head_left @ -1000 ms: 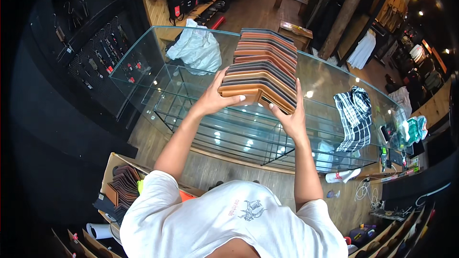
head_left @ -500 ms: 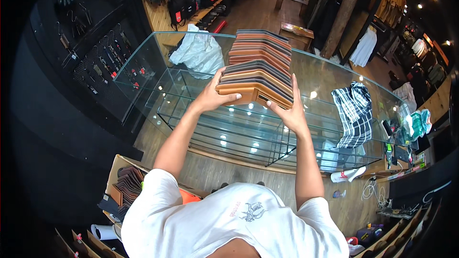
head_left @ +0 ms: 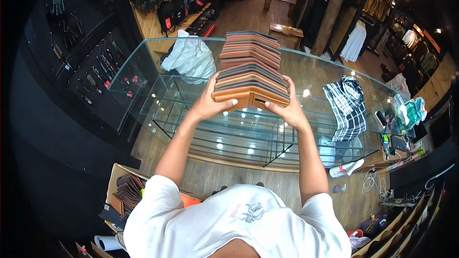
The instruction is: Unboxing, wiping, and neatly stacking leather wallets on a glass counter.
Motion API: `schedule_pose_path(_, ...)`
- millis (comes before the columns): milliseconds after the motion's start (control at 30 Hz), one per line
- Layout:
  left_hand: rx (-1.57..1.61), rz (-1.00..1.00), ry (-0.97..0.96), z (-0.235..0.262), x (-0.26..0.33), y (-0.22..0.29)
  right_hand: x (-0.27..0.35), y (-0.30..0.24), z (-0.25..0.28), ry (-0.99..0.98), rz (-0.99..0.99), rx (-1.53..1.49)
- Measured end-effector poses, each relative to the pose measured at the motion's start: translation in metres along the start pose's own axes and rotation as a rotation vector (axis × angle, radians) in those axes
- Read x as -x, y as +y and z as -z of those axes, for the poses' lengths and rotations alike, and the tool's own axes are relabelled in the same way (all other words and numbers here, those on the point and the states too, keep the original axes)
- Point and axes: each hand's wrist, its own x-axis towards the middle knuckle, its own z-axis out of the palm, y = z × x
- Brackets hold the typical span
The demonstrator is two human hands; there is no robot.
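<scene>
1. Item: row of leather wallets (head_left: 249, 69), brown, tan and dark, packed edge to edge in one long block. It sits above the glass top of the display-case desk (head_left: 143, 74); whether its far end rests on the glass cannot be told.
2. Handling, as judged: fairly heavy as a block; each piece stiff but smooth, so the row is likely to buckle or spill unless squeezed from both sides. Best held at the near end with the palms low on either flank.
3. Left hand (head_left: 214, 99): half closed, palm against the left flank, thumb laid over the front wallet.
4. Right hand (head_left: 286, 107): likewise curled, fingers pressed to the right flank and front edge.
5. Nearby: white plastic bag (head_left: 190, 59), checked cloth (head_left: 348, 105), both on the glass.
</scene>
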Motion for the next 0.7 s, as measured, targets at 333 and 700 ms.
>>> schedule_pose_path(333, -0.057, -0.155, -0.12, 0.022, -0.038, -0.031, 0.003, 0.002, 0.018, -0.142, -0.007, 0.029)
schedule_pose_path(700, -0.007, -0.189, 0.109, 0.006, -0.003, -0.008, 0.053, 0.036, 0.2, 0.346, -0.381, 1.515)
